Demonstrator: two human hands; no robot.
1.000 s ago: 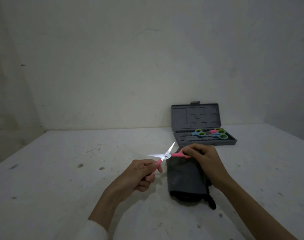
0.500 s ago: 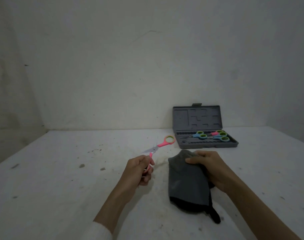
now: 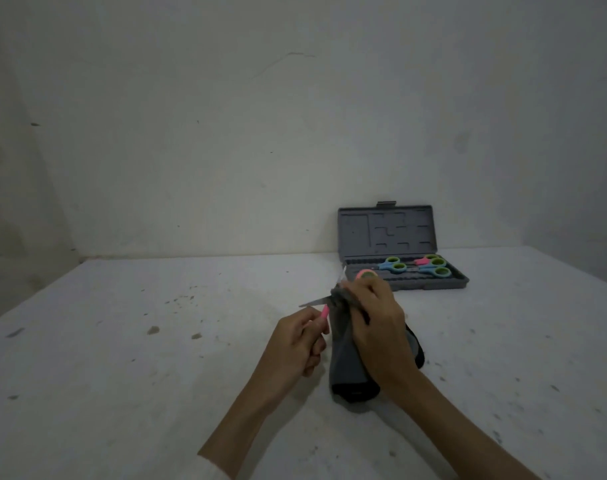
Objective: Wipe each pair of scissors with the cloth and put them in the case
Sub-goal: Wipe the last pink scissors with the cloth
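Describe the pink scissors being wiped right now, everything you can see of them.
The pink scissors are small, with pink plastic handles and thin metal blades. They are opened wide and held above the table. The left hand grips one pink handle; the other handle's ring, greenish inside, shows above the right hand. The right hand's fingers pinch the grey cloth around the pivot area. One blade points left, the other points up and away, with only its tip clear of the cloth.
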